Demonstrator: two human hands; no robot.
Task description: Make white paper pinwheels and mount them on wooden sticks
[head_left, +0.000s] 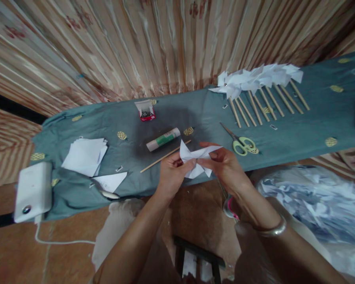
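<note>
Both my hands hold a folded white paper pinwheel (197, 158) just above the near edge of a long table covered in teal cloth (296, 130). My left hand (173, 175) pinches its left side and my right hand (225, 165) pinches its right side, fingers closed on the paper. A thin wooden stick (162, 157) lies on the cloth right behind my left hand. A glue stick (162, 139) lies beyond it. Yellow-handled scissors (239, 142) lie to the right of my right hand.
A row of several finished paper pinwheels on sticks (257, 85) lies at the back right. A stack of white paper squares (85, 156), a cut paper triangle (110, 181), a small red box of pins (146, 110) and a white device (33, 191) sit to the left. Crumpled plastic (313, 197) lies at the right.
</note>
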